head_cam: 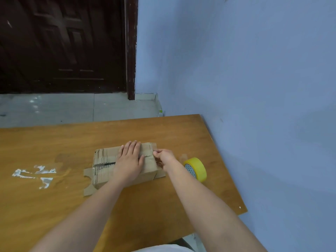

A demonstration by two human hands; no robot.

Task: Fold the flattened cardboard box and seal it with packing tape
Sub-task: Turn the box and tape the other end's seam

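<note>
A small folded cardboard box (104,160) lies in the middle of the wooden table (54,142), its top flaps closed along a dark seam. My left hand (130,160) rests flat on the box top with fingers spread, pressing the flaps down. My right hand (164,157) is at the box's right end, fingertips pinched at the top edge there; what they pinch is too small to tell. Loose end flaps stick out at the box's left and right ends. A yellow roll of packing tape (197,168) stands on the table just right of my right wrist.
White scraps of old tape (34,174) are stuck to the table at the left. A blue wall (254,88) runs along the table's right side. Beyond the far table edge are a tiled floor (72,108) and a dark wooden door (61,44).
</note>
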